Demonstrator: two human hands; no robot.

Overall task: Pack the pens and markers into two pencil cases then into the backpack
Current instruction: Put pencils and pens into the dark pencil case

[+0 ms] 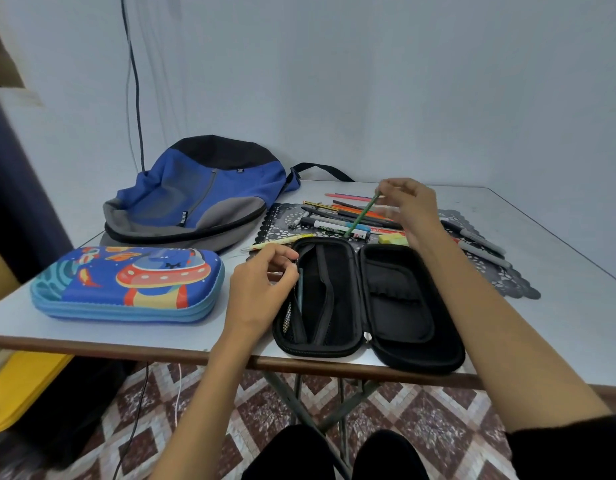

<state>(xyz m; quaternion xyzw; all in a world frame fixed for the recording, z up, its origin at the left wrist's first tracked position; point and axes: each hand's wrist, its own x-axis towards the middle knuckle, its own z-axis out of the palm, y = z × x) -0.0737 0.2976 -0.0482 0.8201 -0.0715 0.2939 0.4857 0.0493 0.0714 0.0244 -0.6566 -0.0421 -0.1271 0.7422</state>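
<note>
A black pencil case (400, 306) lies open at the table's front edge. My left hand (261, 289) pinches the rim of its left half, where a blue pen (300, 289) sits in the mesh pocket. My right hand (408, 206) pinches a green pencil (362, 214) by its top end, tip pointing down over the pile of pens and markers (344, 216) on a dark lace mat (507, 282). A closed blue cartoon pencil case (126, 285) lies at the left. A blue and grey backpack (199, 195) lies behind it.
Two grey markers (483, 244) lie on the mat at the right, a yellow eraser (393, 239) behind the black case, and a pale yellow pen (282, 241) near the backpack. A cable (135, 81) hangs down the wall. A yellow bin (19, 386) stands under the table's left side.
</note>
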